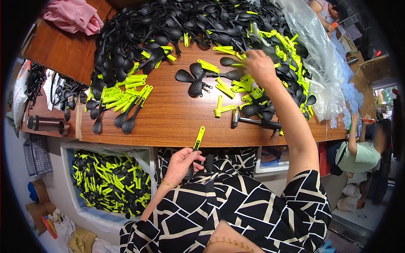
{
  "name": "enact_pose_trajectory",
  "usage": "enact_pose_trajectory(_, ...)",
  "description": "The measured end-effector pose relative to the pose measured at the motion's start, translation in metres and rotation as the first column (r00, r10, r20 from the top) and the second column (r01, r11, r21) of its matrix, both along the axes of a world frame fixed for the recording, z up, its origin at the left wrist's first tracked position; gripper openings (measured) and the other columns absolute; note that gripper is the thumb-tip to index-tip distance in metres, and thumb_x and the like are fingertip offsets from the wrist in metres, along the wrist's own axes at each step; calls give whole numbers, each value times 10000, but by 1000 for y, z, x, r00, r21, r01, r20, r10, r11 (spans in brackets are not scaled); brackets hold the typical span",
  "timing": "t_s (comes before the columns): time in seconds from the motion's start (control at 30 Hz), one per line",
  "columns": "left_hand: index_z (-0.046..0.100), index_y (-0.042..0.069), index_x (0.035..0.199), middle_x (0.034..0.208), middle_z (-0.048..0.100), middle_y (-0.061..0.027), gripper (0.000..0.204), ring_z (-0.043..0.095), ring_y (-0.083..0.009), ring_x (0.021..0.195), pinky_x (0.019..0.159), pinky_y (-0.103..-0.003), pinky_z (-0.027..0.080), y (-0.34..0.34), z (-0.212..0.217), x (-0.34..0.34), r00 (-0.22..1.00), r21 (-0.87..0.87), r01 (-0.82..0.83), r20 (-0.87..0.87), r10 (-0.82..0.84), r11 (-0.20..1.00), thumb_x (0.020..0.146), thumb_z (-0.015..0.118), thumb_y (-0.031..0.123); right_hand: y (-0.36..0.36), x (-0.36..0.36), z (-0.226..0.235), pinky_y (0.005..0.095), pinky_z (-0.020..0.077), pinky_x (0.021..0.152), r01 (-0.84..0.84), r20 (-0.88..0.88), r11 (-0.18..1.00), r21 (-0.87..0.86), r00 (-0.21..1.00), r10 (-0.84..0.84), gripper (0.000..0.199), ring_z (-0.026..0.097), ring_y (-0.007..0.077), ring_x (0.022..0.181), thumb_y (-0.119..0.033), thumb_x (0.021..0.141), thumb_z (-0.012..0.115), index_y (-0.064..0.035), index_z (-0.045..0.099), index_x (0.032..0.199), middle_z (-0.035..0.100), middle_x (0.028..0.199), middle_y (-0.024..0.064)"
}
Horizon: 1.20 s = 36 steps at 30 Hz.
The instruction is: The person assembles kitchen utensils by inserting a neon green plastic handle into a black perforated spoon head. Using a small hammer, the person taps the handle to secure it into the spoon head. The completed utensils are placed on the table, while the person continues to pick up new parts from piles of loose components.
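Note:
Near the table's front edge, my left hand (181, 163) is closed around a black spoon with a lime-green handle (199, 137). The green end points up and away, and the dark bowl hangs below my fingers, partly hidden. My right hand (258, 66) is stretched out to the far right, over loose lime-green handle pieces (241, 86) and black spoons. Motion smears its fingers, so I cannot make out a grip. Several black spoon heads (195, 82) lie in a small group left of it. A few green handle pieces (225, 87) are scattered between them and the hand.
A big heap of black utensils (168, 21) covers the table's back. Finished-looking green-handled spoons (130, 99) lie at left. A hammer (253, 121) rests near the front edge. Below left stands a lined bin (112, 181) of green-handled utensils. Clear plastic sheeting (314, 59) lies at right.

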<state>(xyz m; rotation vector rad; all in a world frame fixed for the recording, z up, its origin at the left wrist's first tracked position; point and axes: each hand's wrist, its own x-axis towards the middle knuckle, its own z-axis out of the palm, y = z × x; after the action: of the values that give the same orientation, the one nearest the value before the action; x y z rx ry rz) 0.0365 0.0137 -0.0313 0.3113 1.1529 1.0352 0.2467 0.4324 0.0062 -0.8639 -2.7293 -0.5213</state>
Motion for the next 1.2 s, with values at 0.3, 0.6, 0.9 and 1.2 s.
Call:
enact_pose_trajectory(0.3,686,-6,1249,1075,791,-139,270,773,-178,784,685,-260,587,-2,1,9,996,-26,-43,-73,41,999,1130,608,224,-59,9,34,392,600,798,45,-308,733,-678,889,-340,211,761,264,867,-154,962,736,-52,761,1145,787,998,116)
enact_pose_trajectory(0.6,667,-23,1208,1075,783,-139,274,773,-183,803,695,-265,577,-4,3,11,997,-8,-67,-47,66,998,1143,588,231,-207,-40,26,305,567,732,-518,-526,101,-850,818,-234,594,694,142,784,-75,923,711,-136,554,1493,711,941,73)
enact_pose_trajectory(0.9,662,-28,1238,1051,785,-136,295,770,-179,785,697,-262,612,-4,-8,12,997,9,-78,4,78,997,1137,608,245,-225,-50,15,361,588,826,-316,-311,316,-895,948,70,202,725,223,928,-154,957,813,-62,753,1127,746,1020,97)
enact_pose_trajectory(1.2,663,-23,1202,1031,783,-113,257,764,-150,767,652,-237,578,-3,-5,13,996,33,-70,-59,72,997,1146,583,215,-217,-54,10,439,493,973,-353,-298,331,-875,932,208,220,665,307,1020,-237,899,856,-106,770,1054,741,995,79)
